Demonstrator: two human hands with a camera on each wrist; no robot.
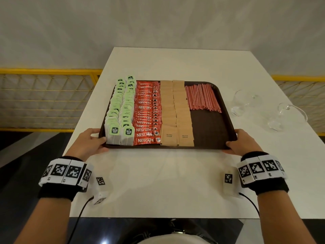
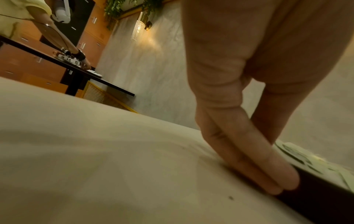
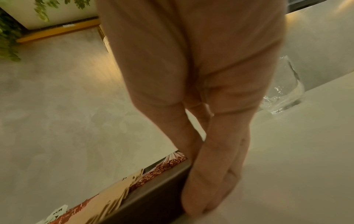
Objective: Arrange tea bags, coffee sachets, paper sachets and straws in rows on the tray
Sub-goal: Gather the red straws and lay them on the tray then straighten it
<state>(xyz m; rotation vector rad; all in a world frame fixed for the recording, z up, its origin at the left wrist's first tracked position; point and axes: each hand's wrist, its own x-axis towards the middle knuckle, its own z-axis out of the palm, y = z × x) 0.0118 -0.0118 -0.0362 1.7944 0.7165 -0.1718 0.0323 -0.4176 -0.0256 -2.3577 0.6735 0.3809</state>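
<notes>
Head view gives me both hands at the tray's (image 1: pixel 207 136) near corners on the table (image 1: pixel 158 182), left hand (image 1: pixel 89 143) and right hand (image 1: pixel 244 143) each gripping its rim, thumb on top. Across it, left to right, run tea bags (image 1: pixel 121 110), coffee sachets (image 1: pixel 146 113), paper sachets (image 1: pixel 175 113) and, at the far right, straws (image 1: pixel 202 97). Beyond the tray's right edge I see two glasses (image 1: pixel 267 111).

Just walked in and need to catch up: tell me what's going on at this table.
A person has both hands on the near corners of a dark tray resting on the white table: left hand, right hand. The tray holds rows of tea bags, coffee sachets and brown sugar sachets, plus straws at the far right. Empty glasses lie beside it.
</notes>
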